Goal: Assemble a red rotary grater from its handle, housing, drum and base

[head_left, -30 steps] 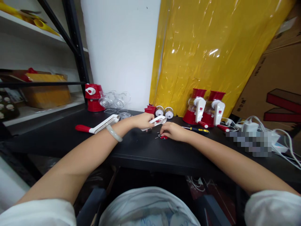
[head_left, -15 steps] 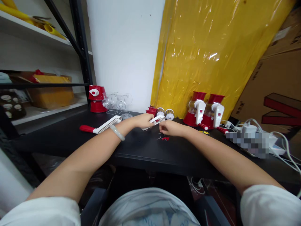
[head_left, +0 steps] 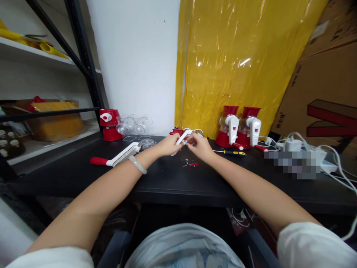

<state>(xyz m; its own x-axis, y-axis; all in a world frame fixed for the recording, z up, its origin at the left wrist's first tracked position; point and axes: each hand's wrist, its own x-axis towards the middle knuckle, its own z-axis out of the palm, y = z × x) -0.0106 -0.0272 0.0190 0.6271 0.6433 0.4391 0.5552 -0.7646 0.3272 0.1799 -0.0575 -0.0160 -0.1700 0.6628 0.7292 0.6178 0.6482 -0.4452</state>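
- The dark tabletop (head_left: pixel 173 182) spans the room in front of me, under everything else here.
- Two graters (head_left: pixel 227 128) (head_left: pixel 250 128) stand upright side by side, right of the hands.
- A red-gripped crank (head_left: pixel 121 155) lies left, near the bracelet (head_left: pixel 137 165).
- The left hand (head_left: pixel 169 146) is closed round the white crank (head_left: pixel 183 138), tilted over the middle.
- The right hand (head_left: pixel 201 147) is narrow, fingertips bunched at that crank's end; whether they pinch something small, I can't tell.
- The white crank itself looks like light, stiff, slightly slick plastic; I'd grip its long sides, clear of the end being worked.
- A screwdriver (head_left: pixel 234 153) lies with its tip near the right wrist.
- Red bits (head_left: pixel 194 164) lie on the near side of the hands.
- Tiny pins (head_left: pixel 186 163) sit just beside them, probably hard and quick to roll; fingertips suit best.
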